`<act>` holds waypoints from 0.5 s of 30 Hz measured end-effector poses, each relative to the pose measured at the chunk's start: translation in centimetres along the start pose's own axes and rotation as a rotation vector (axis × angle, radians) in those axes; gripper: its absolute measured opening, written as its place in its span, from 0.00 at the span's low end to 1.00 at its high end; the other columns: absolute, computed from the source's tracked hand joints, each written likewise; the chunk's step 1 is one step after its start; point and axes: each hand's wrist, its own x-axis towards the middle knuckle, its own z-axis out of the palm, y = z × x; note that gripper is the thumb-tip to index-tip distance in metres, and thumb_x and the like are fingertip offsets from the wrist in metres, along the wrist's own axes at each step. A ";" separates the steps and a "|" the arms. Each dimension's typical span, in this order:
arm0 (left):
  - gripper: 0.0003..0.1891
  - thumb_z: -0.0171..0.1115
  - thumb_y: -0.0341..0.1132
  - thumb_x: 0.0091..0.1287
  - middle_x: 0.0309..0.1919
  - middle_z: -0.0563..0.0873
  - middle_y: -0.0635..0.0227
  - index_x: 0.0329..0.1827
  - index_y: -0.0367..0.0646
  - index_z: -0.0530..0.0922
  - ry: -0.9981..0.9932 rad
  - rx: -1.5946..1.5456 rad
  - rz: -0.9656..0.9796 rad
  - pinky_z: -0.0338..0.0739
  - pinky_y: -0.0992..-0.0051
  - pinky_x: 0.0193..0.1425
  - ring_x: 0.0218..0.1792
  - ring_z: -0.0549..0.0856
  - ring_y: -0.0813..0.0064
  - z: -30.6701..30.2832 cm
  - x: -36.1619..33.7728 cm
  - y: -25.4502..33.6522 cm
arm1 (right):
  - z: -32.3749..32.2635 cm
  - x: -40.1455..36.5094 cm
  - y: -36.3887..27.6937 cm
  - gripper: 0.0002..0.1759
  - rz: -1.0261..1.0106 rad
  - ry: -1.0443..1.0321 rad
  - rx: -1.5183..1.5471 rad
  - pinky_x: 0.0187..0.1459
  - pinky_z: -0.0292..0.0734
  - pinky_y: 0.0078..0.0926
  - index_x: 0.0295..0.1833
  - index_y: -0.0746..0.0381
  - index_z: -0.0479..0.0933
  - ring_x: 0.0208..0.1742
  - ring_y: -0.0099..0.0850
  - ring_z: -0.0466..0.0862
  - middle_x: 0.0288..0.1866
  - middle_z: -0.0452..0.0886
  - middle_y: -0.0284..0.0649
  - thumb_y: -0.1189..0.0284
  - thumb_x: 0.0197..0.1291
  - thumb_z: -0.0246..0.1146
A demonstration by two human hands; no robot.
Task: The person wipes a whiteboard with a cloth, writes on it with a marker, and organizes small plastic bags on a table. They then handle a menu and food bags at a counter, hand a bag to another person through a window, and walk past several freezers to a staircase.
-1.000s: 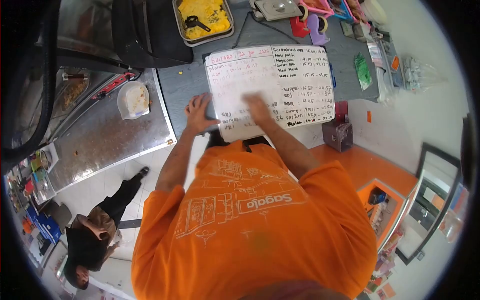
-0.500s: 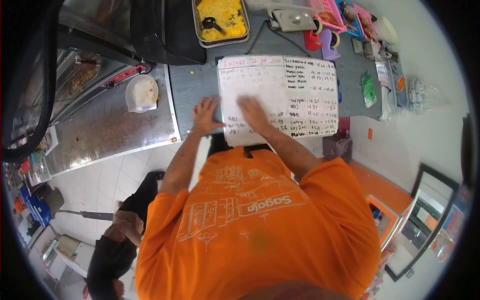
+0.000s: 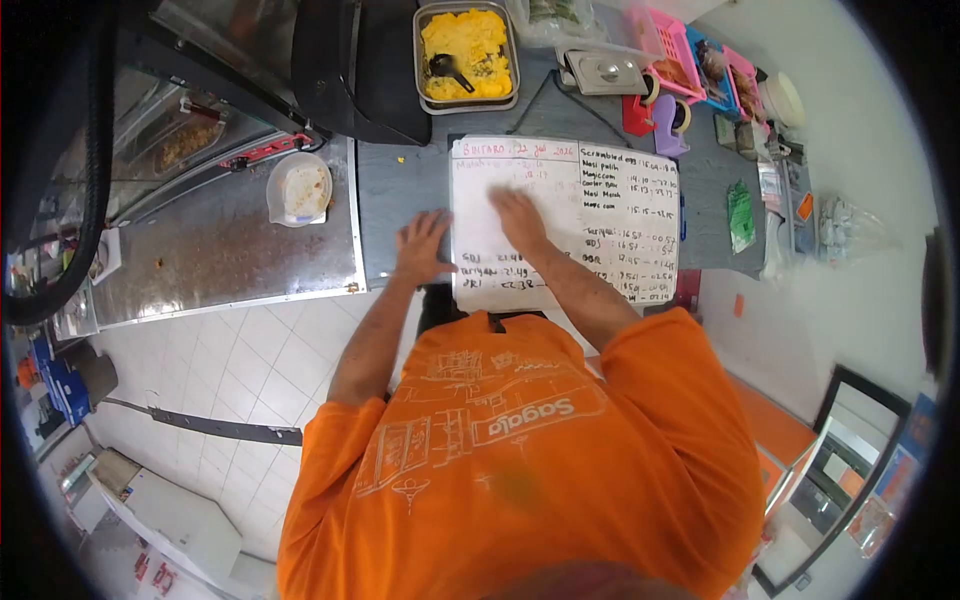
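Observation:
A whiteboard (image 3: 500,235) with red and black handwriting lies on the grey counter in front of me. My left hand (image 3: 424,244) rests at its left edge, fingers spread, holding nothing. Over the upper left part of the writing area is my right hand (image 3: 517,217), its fingers blurred and against the board. Whether anything is under those fingers cannot be seen. Some writing near the top left looks faded, while black lines stand at the lower left and down the right column.
Behind the board are a tray of yellow food (image 3: 465,45) with a black spoon, a metal lid (image 3: 606,72), a purple tape dispenser (image 3: 671,125) and a pink basket (image 3: 666,45). A white container (image 3: 300,190) stands left; a green packet (image 3: 740,215) lies right.
My right hand has shifted over the board, and some writing at the upper left looks fainter. The view has moved, and the person in black at the lower left is no longer visible.

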 end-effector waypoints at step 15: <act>0.56 0.78 0.50 0.36 0.72 0.55 0.74 0.72 0.60 0.55 -0.037 0.050 -0.048 0.50 0.51 0.71 0.72 0.52 0.62 0.5 -0.2 0.7 | 3.1 6.5 -3.1 0.20 0.103 0.005 0.060 0.58 0.68 0.37 0.53 0.64 0.75 0.55 0.41 0.74 0.52 0.78 0.42 0.78 0.51 0.53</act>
